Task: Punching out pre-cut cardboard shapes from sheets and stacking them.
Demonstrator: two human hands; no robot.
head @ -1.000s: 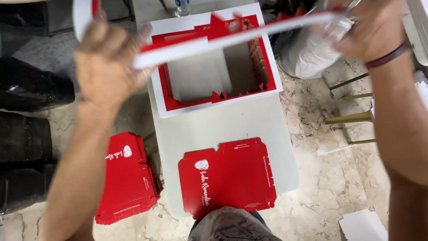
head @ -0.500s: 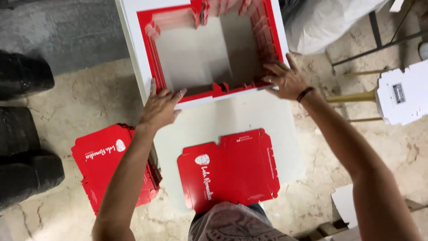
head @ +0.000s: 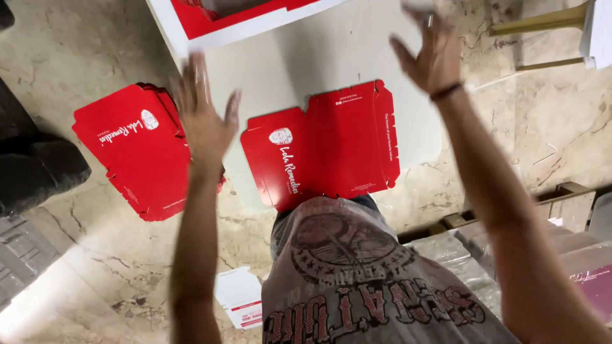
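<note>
Head view: left hand (head: 203,118) and right hand (head: 430,54), fingers spread empty, above flat red cardboard blank (head: 325,143)

Both hands are off the folded box (head: 242,16), which now sits cut off at the top edge of the frame. The left hand (head: 204,121) and right hand (head: 430,54) hover open and empty above the table (head: 319,64), fingers spread.

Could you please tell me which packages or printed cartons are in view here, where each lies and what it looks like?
Flat red die-cut carton blank: on the grey table, before the person, white print.
Stack of flat red carton blanks: on the floor, left of the table.
Red-and-white folded box: table's far edge, cropped.
Small white card with red stripe: floor, near the torso.
</note>
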